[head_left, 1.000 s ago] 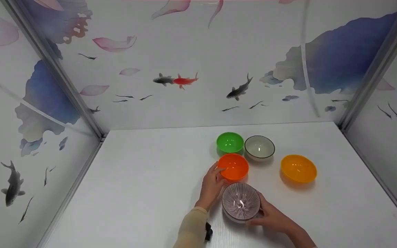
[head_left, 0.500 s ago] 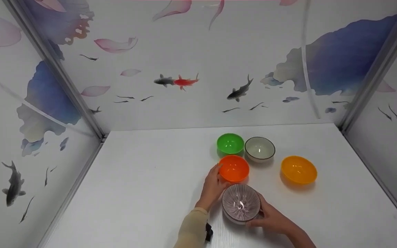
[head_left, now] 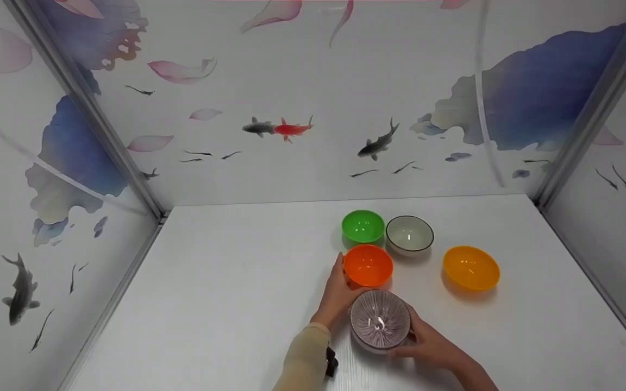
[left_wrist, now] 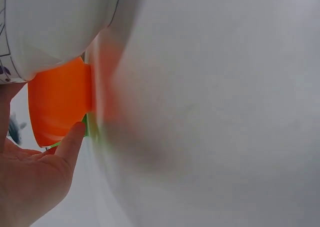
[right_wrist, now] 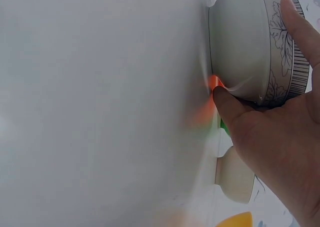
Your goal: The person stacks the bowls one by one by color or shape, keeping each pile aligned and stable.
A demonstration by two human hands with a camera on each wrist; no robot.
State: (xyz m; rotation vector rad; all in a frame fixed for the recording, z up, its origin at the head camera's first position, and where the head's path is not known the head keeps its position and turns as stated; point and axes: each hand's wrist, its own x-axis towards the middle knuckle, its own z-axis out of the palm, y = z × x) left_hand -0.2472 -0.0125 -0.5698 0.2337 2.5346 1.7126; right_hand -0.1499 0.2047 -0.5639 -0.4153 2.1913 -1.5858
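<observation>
The orange bowl (head_left: 368, 266) sits upright in the middle of the group, and my left hand (head_left: 339, 290) grips its outside, with fingers along the left wall and thumb at the near side. Directly in front of it is a purple-grey bowl (head_left: 380, 319) with fine radiating lines inside. My right hand (head_left: 430, 342) holds this bowl by its right side, thumb low near the front. In the right wrist view its pale outer wall (right_wrist: 237, 47) carries a floral band and a striped rim. Whether it is one bowl or two stacked, I cannot tell.
Behind the orange bowl stand a green bowl (head_left: 363, 226) and a dark-rimmed white bowl (head_left: 409, 234), side by side. A yellow-orange bowl (head_left: 471, 267) stands apart to the right. Printed panels wall in the white table (head_left: 226, 282) at the back and both sides.
My left hand has shifted its fingers from over the orange bowl's rim to round its outside. My right hand and the purple-grey bowl stay in place.
</observation>
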